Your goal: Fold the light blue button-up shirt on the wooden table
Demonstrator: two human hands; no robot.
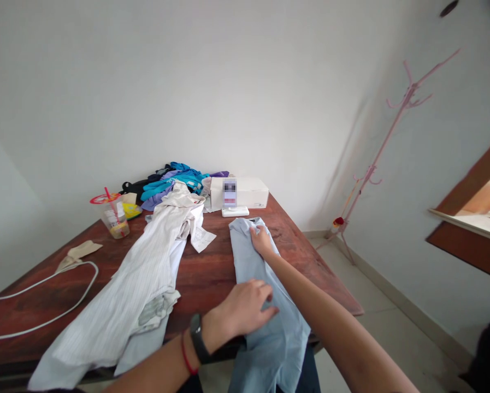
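Observation:
A light blue shirt point(245, 256), folded into a long narrow strip, lies on the wooden table point(204, 273) and hangs over its front edge. My right hand point(261, 241) rests on the shirt near its far end, by the collar; the fingers lie flat on the cloth. Nearer to me, my left hand point(247, 305) is over the shirt's left side with fingers apart and slightly bent, and nothing shows in it. I cannot tell whether it touches the cloth. A white striped shirt point(146, 262) is spread to the left, over other pale clothes.
A heap of blue, purple and black clothes point(183, 180) lies at the back, beside a white box point(253, 192). A plastic cup point(116, 218) with a red straw stands at the left, near a white cable point(91, 278). A pink coat rack point(386, 142) stands to the right.

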